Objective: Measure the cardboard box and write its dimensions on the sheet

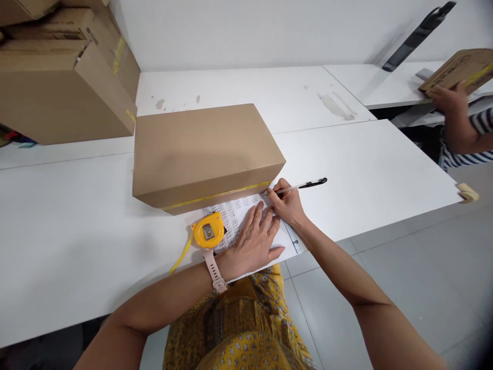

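My right hand [287,202] is closed around a pen [313,183], its tip low at the paper by the box's near right corner. Flat on the sheet of paper [234,213], which carries rows of handwriting, lies my left hand [259,234] with fingers stretched out. A cardboard box [208,149] with a yellow tape strip along its near side stands just beyond both hands and covers the sheet's far part. To the left of my left hand sits a yellow tape measure [209,230] with a yellow wrist strap.
Cardboard boxes [57,87] are stacked at the back left of the white table [346,169]. At the far right a co-worker's hand [450,97] touches another cardboard box [454,69]. A black object [418,38] leans on the wall. The table's near edge runs close to my body.
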A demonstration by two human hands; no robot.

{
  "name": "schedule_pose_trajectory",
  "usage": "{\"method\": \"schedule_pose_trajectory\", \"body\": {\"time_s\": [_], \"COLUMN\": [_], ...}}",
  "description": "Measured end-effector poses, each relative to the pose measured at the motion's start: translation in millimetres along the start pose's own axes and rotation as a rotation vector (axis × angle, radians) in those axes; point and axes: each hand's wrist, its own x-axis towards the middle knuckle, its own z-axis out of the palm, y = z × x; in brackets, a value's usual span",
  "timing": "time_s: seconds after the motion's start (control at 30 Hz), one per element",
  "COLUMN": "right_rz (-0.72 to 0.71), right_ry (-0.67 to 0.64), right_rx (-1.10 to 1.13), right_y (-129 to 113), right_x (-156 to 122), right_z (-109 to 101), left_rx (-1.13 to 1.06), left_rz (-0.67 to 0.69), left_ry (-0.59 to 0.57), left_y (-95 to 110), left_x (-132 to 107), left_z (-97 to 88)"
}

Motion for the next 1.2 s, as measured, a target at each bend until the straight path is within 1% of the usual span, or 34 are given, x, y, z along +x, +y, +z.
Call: {"method": "schedule_pose_trajectory", "body": {"time_s": [0.1,0.27,0.57,0.97,1.2], "right_rz": [0.001,0.007,-0.011,0.011,-0.003], "right_ry": [-0.006,0.027,0.014,0.0,0.044], "right_rx": [-0.003,-0.003,-0.042,-0.014,-0.036], "right_y": [0.8,-0.6,-2.8,-2.2,-5.7], "right_x": [0.1,0.4,0.3,0.2,0.3], "right_z": [0.0,0.2,-0.7,-0.4,-0.8], "left_rx": [0.001,0.011,0.013,-0.007,-0.002], "left_rz": [-0.001,0.0,0.002,0.001,-0.001], "left_ry": [0.001,0.016,0.014,0.007,-0.013], "left_y": [0.2,0.5,0.5,0.3,0.3], "left_x": [-0.2,-1.0,-1.6,-0.8,0.2], "left_z": [0.5,3.1,2.5,1.8,-0.1]}}
